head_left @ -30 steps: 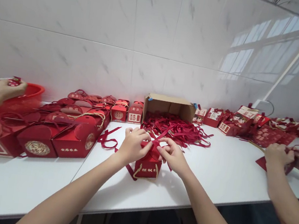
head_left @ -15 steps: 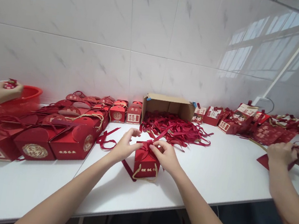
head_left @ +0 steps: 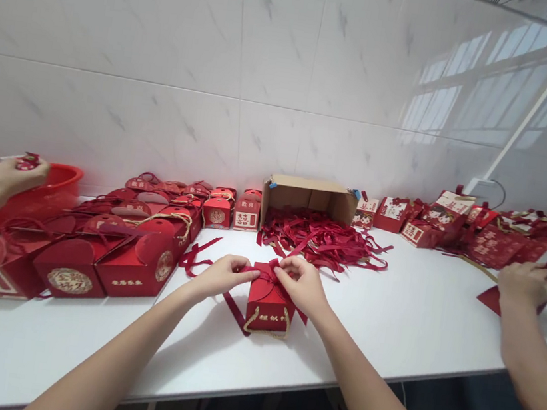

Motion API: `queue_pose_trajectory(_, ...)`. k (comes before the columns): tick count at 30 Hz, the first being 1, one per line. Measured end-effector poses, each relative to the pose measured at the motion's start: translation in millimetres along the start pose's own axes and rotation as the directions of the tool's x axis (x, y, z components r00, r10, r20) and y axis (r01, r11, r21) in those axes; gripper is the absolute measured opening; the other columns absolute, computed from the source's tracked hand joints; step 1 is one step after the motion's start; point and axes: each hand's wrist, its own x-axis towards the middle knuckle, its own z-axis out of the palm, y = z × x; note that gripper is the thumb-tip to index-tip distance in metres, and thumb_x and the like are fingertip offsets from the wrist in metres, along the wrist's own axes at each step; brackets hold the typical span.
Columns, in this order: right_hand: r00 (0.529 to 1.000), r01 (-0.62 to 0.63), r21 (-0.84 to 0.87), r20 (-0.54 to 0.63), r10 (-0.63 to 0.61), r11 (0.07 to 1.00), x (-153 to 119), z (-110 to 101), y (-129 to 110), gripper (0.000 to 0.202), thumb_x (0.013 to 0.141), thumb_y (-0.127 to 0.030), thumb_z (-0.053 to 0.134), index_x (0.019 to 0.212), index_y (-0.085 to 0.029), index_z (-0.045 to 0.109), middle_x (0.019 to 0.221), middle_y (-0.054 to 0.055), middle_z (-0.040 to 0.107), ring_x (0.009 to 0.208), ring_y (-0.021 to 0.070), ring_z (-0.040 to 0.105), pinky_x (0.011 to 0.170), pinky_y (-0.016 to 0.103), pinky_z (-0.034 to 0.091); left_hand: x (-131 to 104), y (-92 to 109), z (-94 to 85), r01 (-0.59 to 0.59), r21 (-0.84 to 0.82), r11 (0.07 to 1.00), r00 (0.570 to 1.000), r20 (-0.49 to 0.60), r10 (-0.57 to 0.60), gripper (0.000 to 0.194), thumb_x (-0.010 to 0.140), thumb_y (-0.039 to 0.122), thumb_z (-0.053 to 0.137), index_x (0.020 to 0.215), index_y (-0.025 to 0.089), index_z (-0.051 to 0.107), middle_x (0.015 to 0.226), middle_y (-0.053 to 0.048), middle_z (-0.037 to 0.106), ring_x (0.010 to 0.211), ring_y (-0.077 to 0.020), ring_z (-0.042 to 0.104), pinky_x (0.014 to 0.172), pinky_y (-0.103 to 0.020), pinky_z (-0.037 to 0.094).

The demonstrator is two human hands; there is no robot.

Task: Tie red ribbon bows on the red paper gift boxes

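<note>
A small red box (head_left: pixel 270 305) with gold characters and a cord handle on its near side stands upright near the table's front edge. Dark red ribbon (head_left: pixel 268 275) is looped in a bow on its top. My left hand (head_left: pixel 227 274) pinches a ribbon loop at the box's upper left. At the upper right, my right hand (head_left: pixel 301 282) has thumb and finger closed on the other side of the bow. One ribbon tail lies on the table left of the box, and another hangs at its right.
A cardboard carton (head_left: pixel 309 186) spills a heap of red ribbons (head_left: pixel 324 238) behind the box. Many red boxes (head_left: pixel 129 267) fill the left, beside a red basin (head_left: pixel 60 194). More gift boxes (head_left: pixel 440 217) line the wall. Other people's hands (head_left: pixel 527 285) work at both sides.
My left hand, open earlier, has closed its fingers on the ribbon and pulls a loop out to the left. My right hand stays at the bow. The view has tilted slightly.
</note>
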Motion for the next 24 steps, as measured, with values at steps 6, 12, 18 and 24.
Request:
queue_pose_trajectory(6, 0.998, -0.012, -0.130, -0.056, 0.004, 0.991, -1, 4, -8, 0.014, 0.071, -0.028, 0.058, 0.075, -0.018, 0.068, 0.073, 0.004, 0.069, 0.068, 0.0181, 0.061, 0.065, 0.029, 0.046, -13, 35, -21.2, -0.404, 0.343, 0.848, 0.895, -0.045, 0.445, 0.015, 0.080, 0.029, 0.052, 0.079, 0.019, 0.063, 0.080, -0.004, 0.060, 0.074, -0.0163, 0.052, 0.068, -0.027, 0.041)
queue_pose_trajectory(12, 0.980, -0.024, 0.045, 0.198, 0.015, 0.999, -4, -2, -16, 0.019, 0.072, -0.031, 0.059, 0.078, -0.016, 0.070, 0.064, 0.002, 0.065, 0.057, 0.0142, 0.055, 0.053, 0.025, 0.041, 10, 60, -22.2, -0.570, 0.536, 0.623, 0.782, 0.121, 0.612, 0.018, 0.080, 0.018, 0.052, 0.080, 0.027, 0.068, 0.091, -0.003, 0.058, 0.090, -0.0200, 0.049, 0.084, -0.036, 0.035)
queue_pose_trajectory(18, 0.988, -0.067, 0.119, 0.150, 0.049, 0.991, -5, 0, -13, 0.024, 0.073, -0.036, 0.060, 0.064, -0.015, 0.065, 0.056, -0.001, 0.057, 0.052, 0.0112, 0.048, 0.051, 0.024, 0.037, 29, 47, -8.9, -0.413, 0.595, 0.689, 0.758, -0.195, 0.622, 0.013, 0.078, 0.030, 0.058, 0.088, 0.023, 0.064, 0.097, -0.005, 0.059, 0.096, -0.0236, 0.049, 0.086, -0.041, 0.033)
queue_pose_trajectory(24, 0.983, -0.061, 0.141, 0.180, 0.035, 0.988, -5, 2, -10, 0.027, 0.077, -0.039, 0.056, 0.067, -0.015, 0.064, 0.059, 0.000, 0.059, 0.055, 0.0129, 0.051, 0.052, 0.025, 0.038, 7, 20, -6.4, -0.379, 0.177, 0.908, 0.911, -0.103, 0.400, 0.025, 0.076, 0.042, 0.060, 0.081, 0.018, 0.065, 0.081, -0.003, 0.067, 0.077, -0.0173, 0.059, 0.073, -0.029, 0.046)
